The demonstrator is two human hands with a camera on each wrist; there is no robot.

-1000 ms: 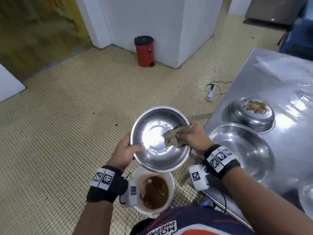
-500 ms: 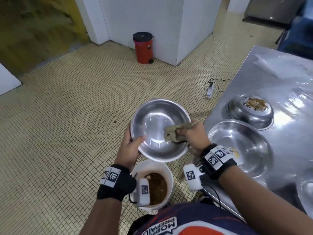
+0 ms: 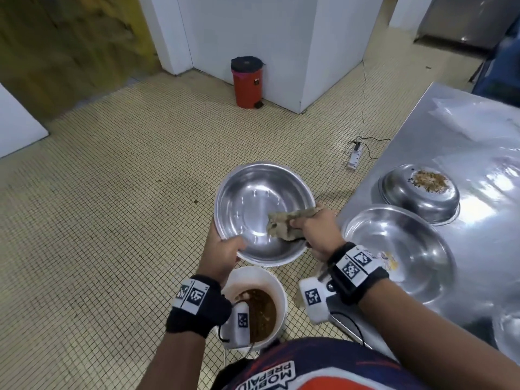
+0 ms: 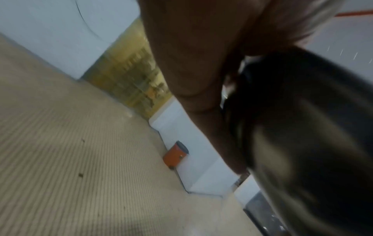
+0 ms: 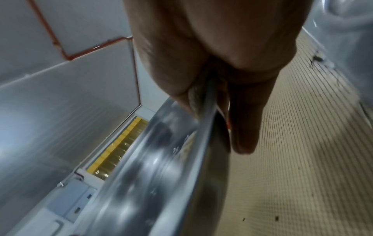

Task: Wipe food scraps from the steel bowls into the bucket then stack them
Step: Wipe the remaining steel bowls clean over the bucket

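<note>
Left hand (image 3: 225, 256) gripped the tilted steel bowl (image 3: 259, 209) by its near rim above the bucket (image 3: 277, 291), right hand (image 3: 315, 229) clutching the rag (image 3: 284, 225) inside; a hard wipe risked flicking scraps past the bucket.

Three steel bowls (image 3: 264, 209) (image 3: 394, 249) (image 3: 419, 192), perhaps a fourth (image 3: 506, 330) at the edge; one bucket (image 3: 254, 277); one cloth (image 3: 284, 223); one bin (image 3: 247, 81).

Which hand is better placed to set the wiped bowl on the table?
Probably left. The left hand already holds the bowl by its rim, while the right hand is busy with the cloth. The table is on the right, though.
</note>
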